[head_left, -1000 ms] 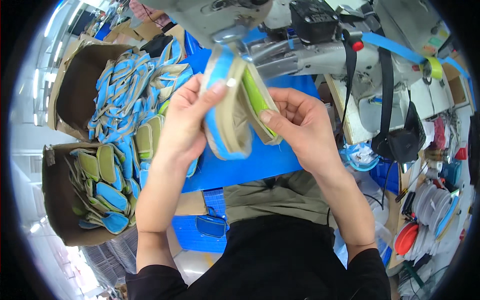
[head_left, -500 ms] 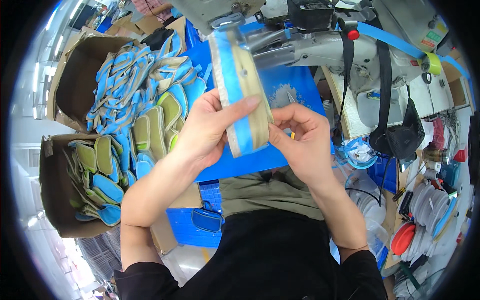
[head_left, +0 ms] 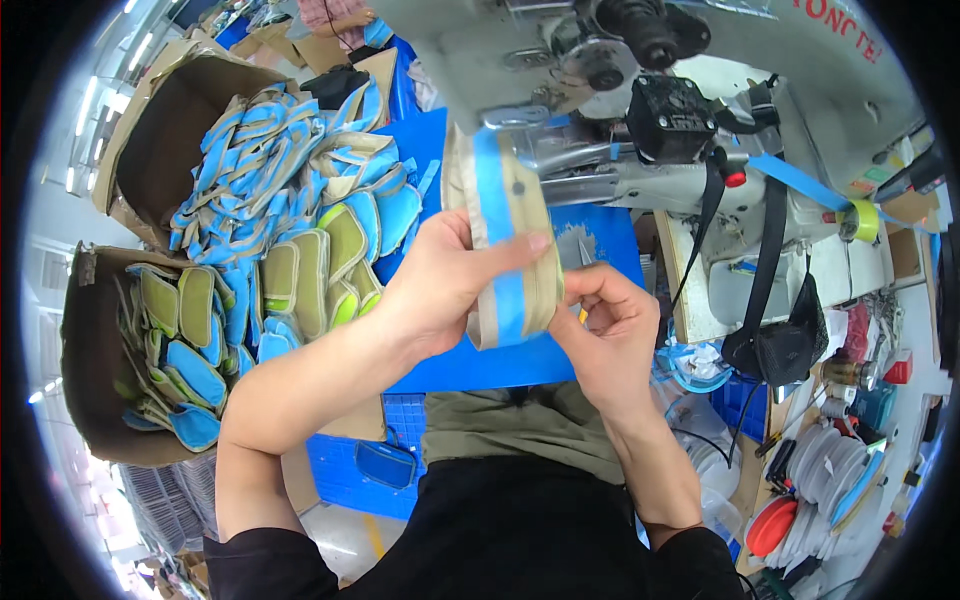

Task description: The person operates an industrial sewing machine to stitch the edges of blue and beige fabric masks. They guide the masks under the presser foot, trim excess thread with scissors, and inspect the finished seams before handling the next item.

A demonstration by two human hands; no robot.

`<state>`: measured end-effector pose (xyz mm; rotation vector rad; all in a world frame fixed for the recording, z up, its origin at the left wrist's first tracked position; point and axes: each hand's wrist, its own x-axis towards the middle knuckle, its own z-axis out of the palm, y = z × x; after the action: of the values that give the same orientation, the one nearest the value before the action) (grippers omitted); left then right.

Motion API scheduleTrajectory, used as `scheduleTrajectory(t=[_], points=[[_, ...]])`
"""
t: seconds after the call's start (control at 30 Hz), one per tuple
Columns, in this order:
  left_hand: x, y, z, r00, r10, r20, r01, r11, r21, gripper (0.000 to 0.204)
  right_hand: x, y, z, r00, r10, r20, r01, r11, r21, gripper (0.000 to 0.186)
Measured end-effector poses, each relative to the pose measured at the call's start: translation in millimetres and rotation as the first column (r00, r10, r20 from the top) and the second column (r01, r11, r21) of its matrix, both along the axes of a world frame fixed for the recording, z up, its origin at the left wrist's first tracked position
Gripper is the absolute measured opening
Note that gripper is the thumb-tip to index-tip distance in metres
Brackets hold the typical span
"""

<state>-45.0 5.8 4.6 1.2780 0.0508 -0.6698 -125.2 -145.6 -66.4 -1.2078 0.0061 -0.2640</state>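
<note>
A beige fabric band with a blue stripe stands edge-on beneath the metal foot of a grey sewing machine, over a blue work surface. My left hand is closed round the band's lower left side, its thumb lying across the stripe. My right hand pinches the band's right edge lower down, with fingers curled; the fingertips are partly hidden by the fabric. Left of the band lie stacked green pieces and blue pieces with beige borders.
Two cardboard boxes at left hold fabric pieces and strips. Black straps and a bag hang at right beside a blue tape. Plates and tools crowd the far right. Behind, a person's pink sleeve shows.
The band has been turned: a second ago its green inner side showed, now the blue-striped side faces me. Both hands keep hold. The view has shifted, showing more of the machine's top.
</note>
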Motion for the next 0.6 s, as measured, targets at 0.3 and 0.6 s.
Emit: scheduleTrajectory(t=[0.3, 0.6], points=[[20, 1, 1, 1.0, 0.02, 0.004, -0.02, 1.0, -0.007, 0.024, 15, 4, 4, 1.0, -0.024, -0.019, 0.023, 0.998, -0.053, 0.017], [41, 0, 2, 0.999, 0.006, 0.041, -0.007, 1.0, 0.017, 0.025, 40, 5, 8, 0.999, -0.045, -0.012, 0.044, 0.998, -0.04, 0.016]])
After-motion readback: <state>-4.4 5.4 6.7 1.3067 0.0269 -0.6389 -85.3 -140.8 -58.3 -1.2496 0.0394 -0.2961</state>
